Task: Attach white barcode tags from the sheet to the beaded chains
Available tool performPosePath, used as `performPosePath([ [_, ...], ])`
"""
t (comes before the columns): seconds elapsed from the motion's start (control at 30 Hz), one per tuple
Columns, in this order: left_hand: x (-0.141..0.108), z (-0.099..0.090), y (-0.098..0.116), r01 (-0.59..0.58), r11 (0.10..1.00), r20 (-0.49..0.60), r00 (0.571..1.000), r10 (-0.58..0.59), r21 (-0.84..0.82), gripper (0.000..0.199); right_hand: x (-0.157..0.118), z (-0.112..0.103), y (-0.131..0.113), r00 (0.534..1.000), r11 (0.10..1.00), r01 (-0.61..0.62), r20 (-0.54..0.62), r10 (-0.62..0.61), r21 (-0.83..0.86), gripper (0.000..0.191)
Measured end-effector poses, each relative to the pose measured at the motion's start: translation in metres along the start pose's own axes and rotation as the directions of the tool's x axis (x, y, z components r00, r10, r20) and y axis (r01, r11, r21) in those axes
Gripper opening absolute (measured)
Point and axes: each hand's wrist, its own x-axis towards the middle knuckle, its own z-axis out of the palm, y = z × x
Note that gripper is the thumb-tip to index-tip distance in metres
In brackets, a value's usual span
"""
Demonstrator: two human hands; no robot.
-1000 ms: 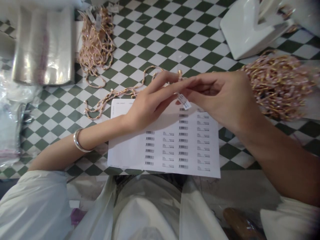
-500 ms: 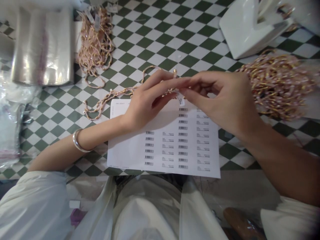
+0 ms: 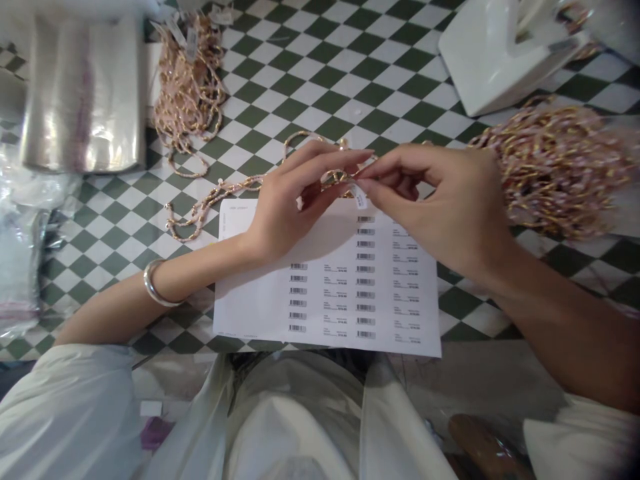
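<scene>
The left hand [image 3: 285, 217] and right hand [image 3: 440, 207] have drawn slightly apart, fingers pinching a gold bead strand [image 3: 336, 177] and its small tag [image 3: 359, 197] just above the barcode sheet [image 3: 325, 283].

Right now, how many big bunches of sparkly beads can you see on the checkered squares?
2. One bunch of pink-and-gold bead strands lies at the top left; the other bunch of bead strands lies on the right, beside the right hand. More may hide behind the white object.
</scene>
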Motion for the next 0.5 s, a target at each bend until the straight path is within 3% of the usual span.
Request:
performPosePath([
  [0.13, 0.0000, -0.0006, 0.0018, 0.107, 0.994, 0.025, 0.994, -0.106, -0.029, 0.024, -0.0010, 0.0009, -0.0002, 0.999, 0.998, 0.032, -0.021, -0.033, -0.049, 0.006],
  [0.5, -0.0003, -0.0006, 0.0005, 0.144, 0.989, 0.038, 0.989, -0.143, -0.015, 0.024, -0.0021, 0.0004, 0.0032, 0.994, 0.988, 0.100, -0.022, -0.104, -0.120, 0.007],
])
